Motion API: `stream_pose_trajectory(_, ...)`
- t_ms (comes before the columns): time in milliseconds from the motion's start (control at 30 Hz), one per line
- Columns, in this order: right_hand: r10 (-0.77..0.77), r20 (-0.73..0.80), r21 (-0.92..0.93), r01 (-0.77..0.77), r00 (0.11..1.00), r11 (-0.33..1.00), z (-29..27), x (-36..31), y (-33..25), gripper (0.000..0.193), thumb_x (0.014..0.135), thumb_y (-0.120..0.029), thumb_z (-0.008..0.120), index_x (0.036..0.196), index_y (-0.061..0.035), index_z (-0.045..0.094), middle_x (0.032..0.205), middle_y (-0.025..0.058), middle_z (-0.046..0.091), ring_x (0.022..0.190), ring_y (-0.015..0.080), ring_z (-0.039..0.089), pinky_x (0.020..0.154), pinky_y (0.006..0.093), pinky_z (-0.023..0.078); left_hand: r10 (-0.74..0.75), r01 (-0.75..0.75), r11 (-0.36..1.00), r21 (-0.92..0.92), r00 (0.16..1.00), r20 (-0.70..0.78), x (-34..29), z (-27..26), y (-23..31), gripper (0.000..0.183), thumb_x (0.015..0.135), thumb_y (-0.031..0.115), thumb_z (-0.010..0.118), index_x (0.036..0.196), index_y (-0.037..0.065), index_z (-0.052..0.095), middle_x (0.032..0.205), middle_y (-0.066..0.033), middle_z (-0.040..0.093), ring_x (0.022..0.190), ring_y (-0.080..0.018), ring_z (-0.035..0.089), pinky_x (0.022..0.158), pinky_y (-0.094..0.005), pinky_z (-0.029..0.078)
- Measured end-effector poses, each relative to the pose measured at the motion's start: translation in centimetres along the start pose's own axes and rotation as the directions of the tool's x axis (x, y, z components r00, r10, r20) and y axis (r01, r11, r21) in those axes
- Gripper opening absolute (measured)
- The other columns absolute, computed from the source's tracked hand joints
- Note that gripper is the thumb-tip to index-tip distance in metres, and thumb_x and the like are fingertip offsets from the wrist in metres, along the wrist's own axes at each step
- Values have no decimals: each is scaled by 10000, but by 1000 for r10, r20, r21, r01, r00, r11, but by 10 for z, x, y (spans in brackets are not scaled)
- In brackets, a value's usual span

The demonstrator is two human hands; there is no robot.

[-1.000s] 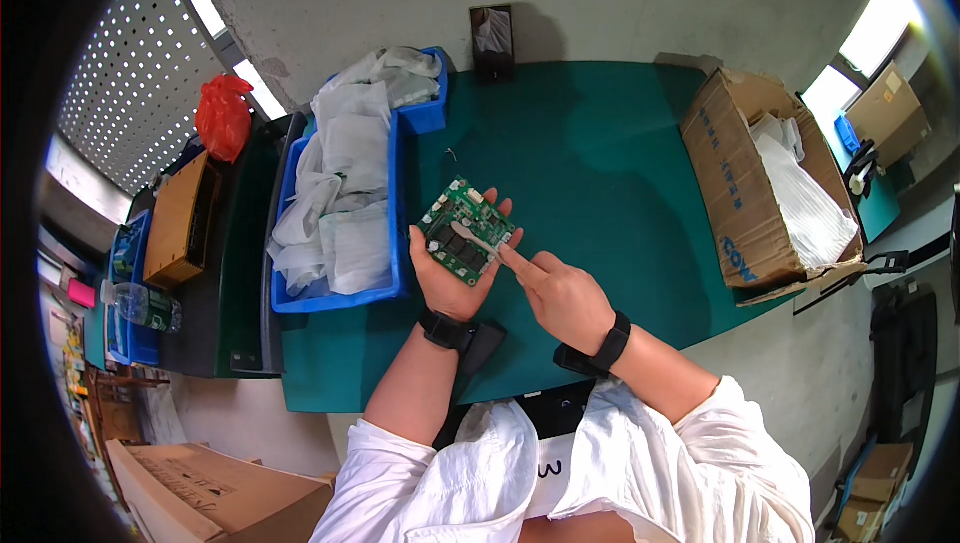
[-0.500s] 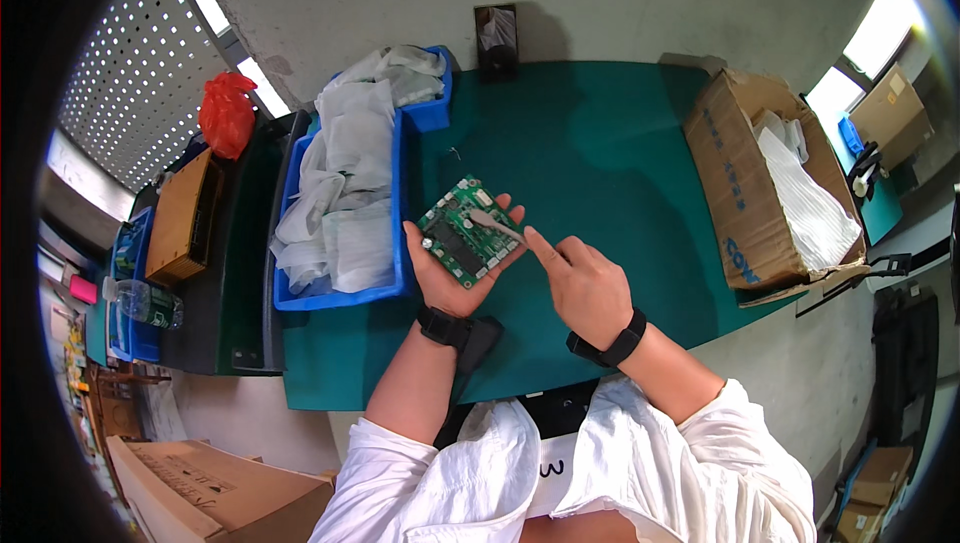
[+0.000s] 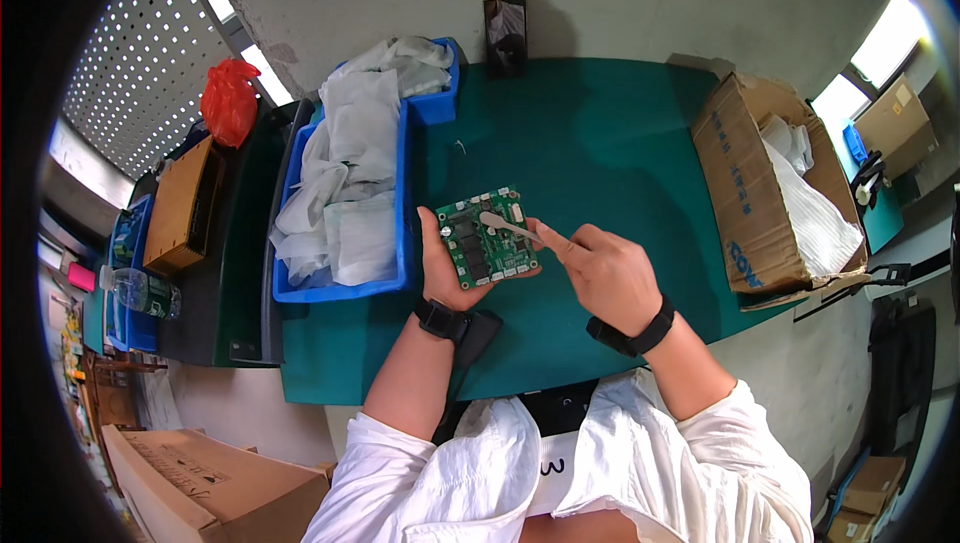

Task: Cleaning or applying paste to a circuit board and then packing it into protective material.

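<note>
A green circuit board with dark chips and white connectors rests on the palm of my left hand, whose thumb and fingers hold it by the edges. Pinched in my right hand is a thin, pale stick-like tool with a broader rounded tip. That tip lies over the upper part of the board, apparently touching it. The fingers of my left hand are mostly hidden under the board. Both hands are above the green table, and a dark band circles each wrist.
Left of the board, a blue bin is full of whitish pouches, with another blue bin behind it. An open cardboard box holding white wrapping stands at the table's right. A phone-like device leans against the wall.
The board has shifted slightly right and turned, so it lies straighter. My right hand and the tool have moved a little right, with the tip still over the board.
</note>
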State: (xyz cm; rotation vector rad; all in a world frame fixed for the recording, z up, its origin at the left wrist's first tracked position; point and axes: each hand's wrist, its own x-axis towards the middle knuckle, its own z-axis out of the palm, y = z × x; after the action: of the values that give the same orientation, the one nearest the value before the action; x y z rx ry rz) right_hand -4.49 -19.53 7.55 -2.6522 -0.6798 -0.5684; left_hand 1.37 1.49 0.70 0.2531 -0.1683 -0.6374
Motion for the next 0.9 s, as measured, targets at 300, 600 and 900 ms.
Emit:
stream_pose_trajectory(300, 3, -10, -62, -3, 1000, 998, -14, 4, 8, 444, 768, -30, 610, 1181, -168, 693, 727, 31, 533, 662, 199, 591, 574, 328, 502, -11, 10, 1000, 25, 1000, 18, 2, 3, -2, 993, 869, 811, 165, 1434, 26, 389, 1358, -277, 490, 1193, -495, 519, 935, -671, 437)
stream_pose_trajectory(600, -12, 40, -8, 12, 999, 1000, 4, -29, -18, 461, 772, -47, 607, 1216, -156, 668, 737, 26, 522, 639, 191, 579, 562, 309, 503, 92, -92, 994, -58, 996, -9, 1, -3, 1, 951, 882, 790, 200, 1450, 48, 378, 1395, -280, 450, 1287, -486, 422, 1003, -692, 350)
stream_pose_trajectory(900, -7, 47, -32, 9, 999, 999, -4, -31, -13, 472, 763, -45, 615, 1218, -160, 672, 720, 24, 504, 637, 178, 569, 552, 308, 494, 70, -67, 993, -97, 997, 30, 0, -6, -1, 949, 876, 794, 220, 1455, 58, 372, 1423, -259, 432, 1315, -460, 407, 1030, -680, 333)
